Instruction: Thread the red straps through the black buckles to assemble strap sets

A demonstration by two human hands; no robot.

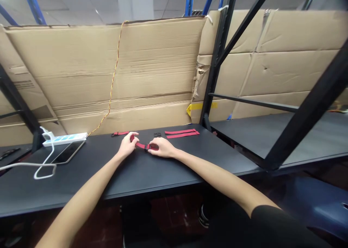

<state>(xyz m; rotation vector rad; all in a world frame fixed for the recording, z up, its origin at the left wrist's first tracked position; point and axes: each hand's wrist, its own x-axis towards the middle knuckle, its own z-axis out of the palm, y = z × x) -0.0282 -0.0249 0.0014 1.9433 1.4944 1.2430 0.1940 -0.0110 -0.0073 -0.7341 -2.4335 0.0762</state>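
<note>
Both bare forearms reach forward over the near edge of a black worktop (174, 170), a dark short sleeve showing at lower right. The left hand (127, 145) is closed in a pinch on one end of a red webbing strap (140, 145), its fingers curled over the webbing. The right hand (163, 147) is partly closed over the other end, fingers lying across the red webbing. The strap's long axis runs nearly side to side between the hands, tilting slightly away at the left. A black plastic buckle (147, 147) sits on it just beside the right hand's fingertips, so the right hand is the nearer to it. Fingers hide both strap ends, and whether the buckle is latched cannot be made out.

Just beyond lie a second strap with a black buckle (119, 134), a small black buckle (157, 134) and two parallel red straps (181, 133). To the left are a smartphone (67, 152), a white power strip (64, 139) and a looped white cable (45, 165). Farther off, flattened cardboard sheets (108, 70) stand behind the worktop, crossed by a twisted yellow-and-red wire (114, 82). A black steel rack upright (217, 56) stands at right.
</note>
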